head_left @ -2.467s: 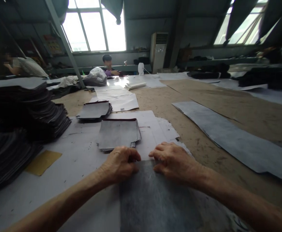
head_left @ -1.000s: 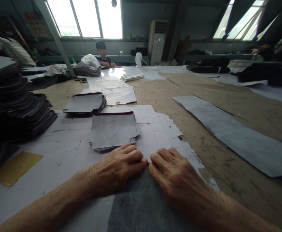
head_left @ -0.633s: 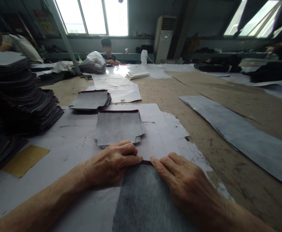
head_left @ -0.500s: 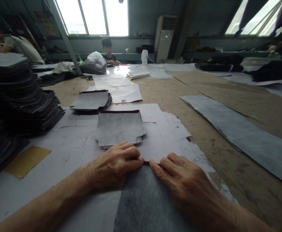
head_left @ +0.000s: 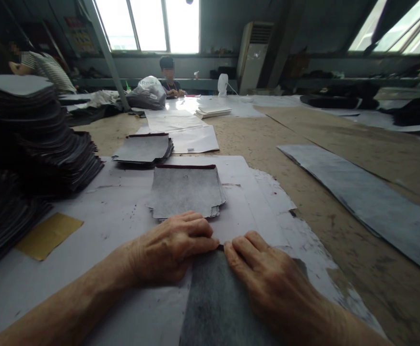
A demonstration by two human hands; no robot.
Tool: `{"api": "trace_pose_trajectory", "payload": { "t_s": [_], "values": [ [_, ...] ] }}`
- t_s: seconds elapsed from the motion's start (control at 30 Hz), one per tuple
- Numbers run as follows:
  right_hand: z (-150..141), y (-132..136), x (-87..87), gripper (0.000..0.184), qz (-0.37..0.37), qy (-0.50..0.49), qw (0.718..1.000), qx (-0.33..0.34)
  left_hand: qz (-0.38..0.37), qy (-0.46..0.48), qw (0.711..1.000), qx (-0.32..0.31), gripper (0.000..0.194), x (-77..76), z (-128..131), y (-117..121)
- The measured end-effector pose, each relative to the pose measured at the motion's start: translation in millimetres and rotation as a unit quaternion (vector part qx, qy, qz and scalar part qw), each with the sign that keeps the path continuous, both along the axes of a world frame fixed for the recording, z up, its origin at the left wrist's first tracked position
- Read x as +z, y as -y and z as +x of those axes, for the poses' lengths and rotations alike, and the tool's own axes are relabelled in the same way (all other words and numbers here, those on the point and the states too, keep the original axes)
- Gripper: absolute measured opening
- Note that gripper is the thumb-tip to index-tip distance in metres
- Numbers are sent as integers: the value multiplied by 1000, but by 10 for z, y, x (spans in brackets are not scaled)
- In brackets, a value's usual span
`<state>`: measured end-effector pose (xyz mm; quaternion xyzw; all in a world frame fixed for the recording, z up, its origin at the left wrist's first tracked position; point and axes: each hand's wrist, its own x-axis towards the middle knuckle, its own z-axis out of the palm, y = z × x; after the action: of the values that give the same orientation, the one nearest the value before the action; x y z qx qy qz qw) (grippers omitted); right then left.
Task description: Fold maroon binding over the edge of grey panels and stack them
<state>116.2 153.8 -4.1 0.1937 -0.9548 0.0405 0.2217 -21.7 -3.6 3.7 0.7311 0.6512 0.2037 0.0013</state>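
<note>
A dark grey fabric piece lies flat on white paper right in front of me. My left hand and my right hand both rest on its far edge, fingertips almost touching at the middle. The fingers of both hands are bent and pressed down on that edge, and the thumbs are hidden. Just beyond my left hand sits a low stack of similar grey pieces with a dark red far edge.
A second low stack lies farther back. Tall dark piles of pieces fill the left side, with a yellow sheet beside them. A long grey strip crosses the brown table at right. Two people sit at the far end.
My hands have come together at the middle of the piece's far edge and stay pressed there. The dark red strip seen between them a moment ago is now covered.
</note>
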Motion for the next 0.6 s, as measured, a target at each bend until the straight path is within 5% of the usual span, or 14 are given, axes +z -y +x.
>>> {"api": "trace_pose_trajectory", "payload": {
  "t_s": [0.23, 0.43, 0.6],
  "values": [
    [19, -38, -10, 32, -25, -2, 1000, 12, 14, 48, 999, 6, 29, -10, -37, 27],
    [-16, -78, -53, 39, -19, 45, 999, 8, 9, -14, 1000, 6, 23, -11, -40, 42],
    [86, 37, 128, 24, 22, 121, 992, -16, 42, -11, 999, -11, 31, -70, 75, -22]
  ]
}}
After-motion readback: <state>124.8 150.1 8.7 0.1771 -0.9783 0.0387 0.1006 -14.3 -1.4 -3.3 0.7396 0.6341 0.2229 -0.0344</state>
